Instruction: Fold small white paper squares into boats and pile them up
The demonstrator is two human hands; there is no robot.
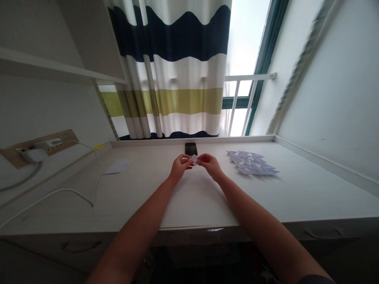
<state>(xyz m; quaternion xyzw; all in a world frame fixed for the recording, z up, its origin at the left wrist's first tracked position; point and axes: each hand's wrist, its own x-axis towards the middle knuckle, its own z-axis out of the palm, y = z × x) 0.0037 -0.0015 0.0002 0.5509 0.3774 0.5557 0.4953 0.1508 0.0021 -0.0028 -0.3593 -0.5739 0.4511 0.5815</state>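
Note:
A small folded piece of white paper (pixel 194 158) is pinched between both hands above the middle of the desk. My left hand (pixel 179 166) grips its left side with the fingers closed. On its right side, my right hand (pixel 209 164) holds it between thumb and fingertips. Fingers cover part of the folds. Just behind the hands lies a dark phone (pixel 191 149). To the right, several folded white paper pieces (pixel 251 163) with pointed tips lie in rows. Flat white paper sheets (pixel 117 166) rest on the left of the desk.
A white cable (pixel 97 173) runs from the wall socket (pixel 44 146) across the left of the white desk (pixel 142 197). A raised ledge borders the desk's back. Behind it hang a striped curtain (pixel 189 71) and a white window rail (pixel 248 77). Drawer handles (pixel 81 247) are at the front.

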